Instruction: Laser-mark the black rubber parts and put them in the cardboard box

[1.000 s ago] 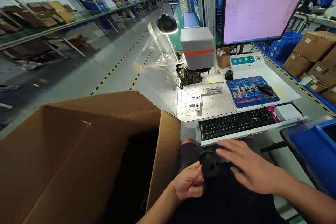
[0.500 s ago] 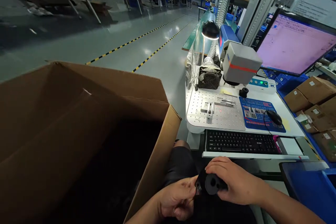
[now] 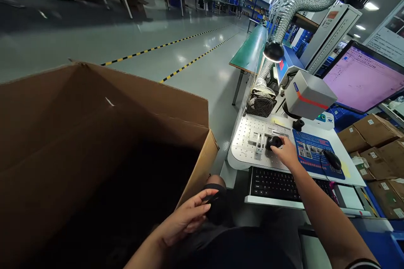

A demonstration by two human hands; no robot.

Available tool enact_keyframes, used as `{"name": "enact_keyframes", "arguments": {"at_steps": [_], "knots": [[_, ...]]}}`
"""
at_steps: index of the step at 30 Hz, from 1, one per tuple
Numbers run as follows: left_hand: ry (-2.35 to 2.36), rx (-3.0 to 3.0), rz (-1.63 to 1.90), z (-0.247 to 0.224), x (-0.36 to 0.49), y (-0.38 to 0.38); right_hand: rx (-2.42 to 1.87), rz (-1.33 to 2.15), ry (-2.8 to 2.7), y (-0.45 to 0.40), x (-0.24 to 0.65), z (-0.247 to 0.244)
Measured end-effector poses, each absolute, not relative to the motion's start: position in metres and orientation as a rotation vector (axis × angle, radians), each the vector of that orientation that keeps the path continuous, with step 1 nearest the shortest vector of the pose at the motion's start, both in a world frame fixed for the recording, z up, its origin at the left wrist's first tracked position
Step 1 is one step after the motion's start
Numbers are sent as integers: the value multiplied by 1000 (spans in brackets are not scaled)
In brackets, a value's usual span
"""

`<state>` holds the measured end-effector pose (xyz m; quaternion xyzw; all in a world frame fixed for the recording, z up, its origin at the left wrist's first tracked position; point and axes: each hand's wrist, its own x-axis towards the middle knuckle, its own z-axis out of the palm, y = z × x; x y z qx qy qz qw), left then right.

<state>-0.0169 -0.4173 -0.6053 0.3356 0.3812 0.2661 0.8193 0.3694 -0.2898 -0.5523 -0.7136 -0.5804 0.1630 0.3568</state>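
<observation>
On the perforated metal plate (image 3: 243, 148) of the white machine bench, my right hand (image 3: 288, 153) grips a black cylindrical part (image 3: 274, 142) with thumb and fingers. The part rests beside the metal stop blocks (image 3: 259, 143), under the grey box-shaped machine head (image 3: 311, 94). Over my lap, close to the carton's edge, my left hand (image 3: 186, 218) pinches a small dark flat piece (image 3: 213, 197); its exact kind is hard to make out against the dark clothing.
A large open carton (image 3: 197, 168), dark inside, stands at my left. Across the bench are a small fan (image 3: 260, 105), a second black round part (image 3: 298, 125), a mouse (image 3: 332, 159), a keyboard (image 3: 274, 184) and a monitor (image 3: 362, 77). Stacked boxes (image 3: 370, 130) stand at right.
My right hand has moved from my lap up to the metal plate with the black cylindrical part. The left hand has parted from it and shifted left towards the carton. The view has tilted.
</observation>
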Motion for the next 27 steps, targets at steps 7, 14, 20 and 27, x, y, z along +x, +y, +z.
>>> {"name": "enact_keyframes", "arguments": {"at_steps": [7, 14, 20, 27], "knots": [[815, 634, 615, -619, -18, -412, -1791, 463, -1579, -258, 376, -569], [802, 611, 609, -617, -17, -411, -1774, 437, -1515, -251, 375, -581], [804, 596, 615, -618, -16, -410, -1777, 382, -1459, -257, 373, -587], [801, 622, 629, -620, -15, -408, -1741, 418, -1351, -267, 370, -604]]}}
